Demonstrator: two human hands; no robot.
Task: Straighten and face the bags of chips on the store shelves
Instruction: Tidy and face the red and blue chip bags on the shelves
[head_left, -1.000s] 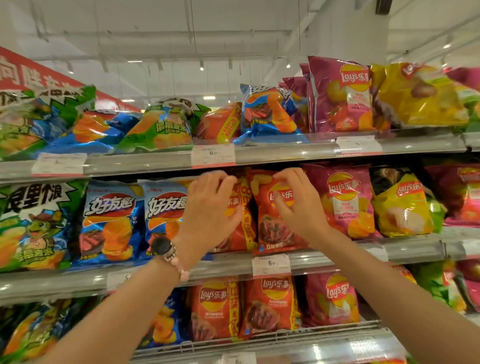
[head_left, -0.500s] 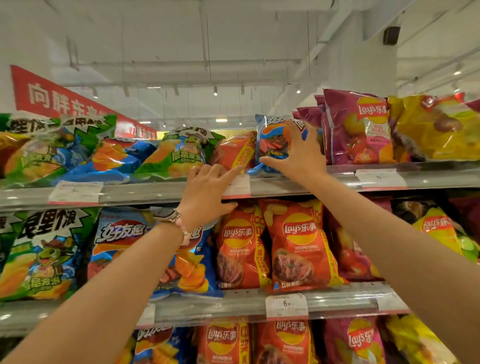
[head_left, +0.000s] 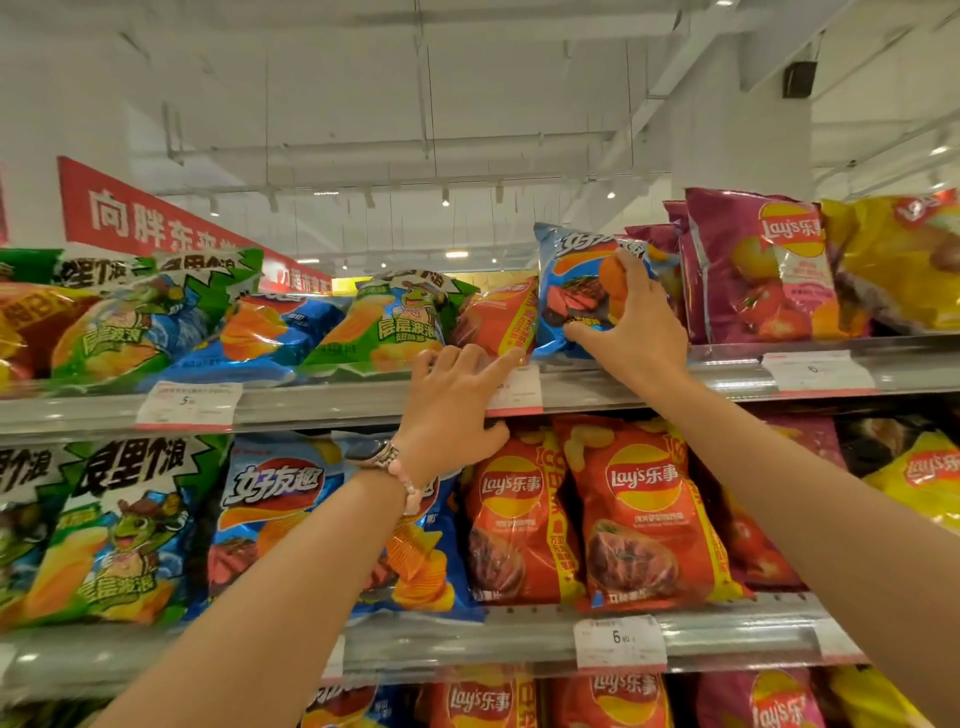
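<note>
On the top shelf (head_left: 623, 387) a blue chip bag (head_left: 574, 283) stands nearly upright, and my right hand (head_left: 631, 322) grips its lower front. To its left a red-orange bag (head_left: 496, 317) lies tilted on its side. My left hand (head_left: 452, 400) reaches up at the shelf edge just below that bag, fingers spread, the fingertips at its lower corner. Green and blue bags (head_left: 395, 322) lie slumped further left. Purple Lay's bags (head_left: 763, 270) stand to the right of the blue bag.
The middle shelf holds upright red Lay's bags (head_left: 649, 514), blue bags (head_left: 270, 514) and green bags (head_left: 119, 530). Price tags (head_left: 189, 405) hang on the shelf rails. A yellow bag (head_left: 904, 265) lies at the top right. A red sign (head_left: 150, 218) hangs behind.
Both hands have risen from the red bags on the middle shelf to the top shelf. My right hand has taken hold of the blue bag; the view has tilted up.
</note>
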